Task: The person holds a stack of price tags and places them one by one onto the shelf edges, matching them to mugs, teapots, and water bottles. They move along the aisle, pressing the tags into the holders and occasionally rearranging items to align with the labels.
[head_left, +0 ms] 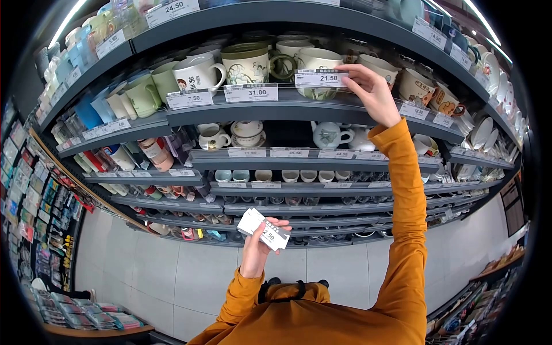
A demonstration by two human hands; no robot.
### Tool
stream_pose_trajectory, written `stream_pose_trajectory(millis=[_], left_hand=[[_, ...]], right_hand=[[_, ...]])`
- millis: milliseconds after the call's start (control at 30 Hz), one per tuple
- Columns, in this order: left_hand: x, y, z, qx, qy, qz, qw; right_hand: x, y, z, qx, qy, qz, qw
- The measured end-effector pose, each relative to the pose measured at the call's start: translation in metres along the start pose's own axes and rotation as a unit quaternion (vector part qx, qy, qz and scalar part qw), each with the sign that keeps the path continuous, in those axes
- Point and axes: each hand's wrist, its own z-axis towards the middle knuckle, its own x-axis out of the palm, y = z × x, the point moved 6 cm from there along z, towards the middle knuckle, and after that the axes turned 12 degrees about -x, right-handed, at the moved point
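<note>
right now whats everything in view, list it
21.50 tag: one, white, upper shelf edge, in grip of right hand
loose tags: several, white, in grip of left hand
other tags: many, white, shelf edges
mugs: many, mixed colours, shelves
patterned teapot: one, pale blue, middle shelf
shelves: many, dark grey, ahead
packets: many, mixed colours, left
floor: one, light grey, below
shoes: two, dark, bottom centre
sleeves: two, mustard, arms
left hand: one, bare, lower centre
right hand: one, bare, upper right

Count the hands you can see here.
2: the left hand, low before the shelves, holding price cards; the right hand, raised at the 21.50 price label. No others show.
</note>
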Motion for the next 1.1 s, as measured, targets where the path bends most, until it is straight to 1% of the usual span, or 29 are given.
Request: stream_pose_trajectory(millis=[233, 433, 533, 667, 767, 800, 867, 900, 933, 1000, 1033, 1067, 1100], left_hand=[[0.006, 0.005, 0.004, 0.005, 0.000, -0.002, 1.000], [0.013, 0.007, 0.007, 0.011, -0.004, -0.004, 1.000], [0.018, 0.011, 0.008, 0.012, -0.003, -0.011, 1.000], [0.027, 0.022, 0.016, 0.024, -0.017, 0.010, 0.999], [0.048, 0.029, 0.022, 0.006, -0.016, 0.006, 1.000], [0.058, 0.031, 0.025, -0.002, -0.002, 0.013, 1.000], [0.078, 0.037, 0.029, -0.015, 0.021, 0.023, 0.999], [0.088, 0.042, 0.033, -0.019, 0.032, 0.017, 0.999], [0.100, 0.046, 0.037, -0.006, 0.044, 0.033, 0.998], [0.126, 0.060, 0.047, 0.020, 0.063, 0.061, 0.996], [0.144, 0.069, 0.051, 0.014, 0.059, 0.068, 0.996], [0.159, 0.081, 0.056, 0.011, 0.079, 0.087, 0.993], [0.180, 0.096, 0.059, -0.029, 0.111, 0.076, 0.990]], right_hand=[[-0.001, 0.002, -0.001, 0.008, 0.007, 0.006, 1.000], [-0.001, 0.001, -0.001, -0.014, 0.014, 0.021, 1.000], [-0.001, -0.005, -0.003, -0.029, -0.001, 0.040, 0.999], [-0.017, 0.009, -0.013, -0.057, -0.043, -0.015, 0.997], [-0.043, 0.022, -0.028, -0.080, -0.072, -0.041, 0.993], [-0.052, 0.023, -0.035, -0.078, -0.065, -0.036, 0.994], [-0.070, 0.026, -0.052, -0.057, -0.035, -0.020, 0.998], [-0.080, 0.027, -0.062, -0.069, -0.028, -0.035, 0.997], [-0.089, 0.026, -0.074, -0.060, -0.015, -0.054, 0.997], [-0.106, 0.023, -0.099, -0.046, 0.014, -0.049, 0.998], [-0.117, 0.023, -0.112, -0.012, 0.034, -0.054, 0.998], [-0.130, 0.023, -0.125, 0.020, 0.057, -0.058, 0.997], [-0.144, 0.020, -0.137, 0.003, 0.059, -0.044, 0.997]])
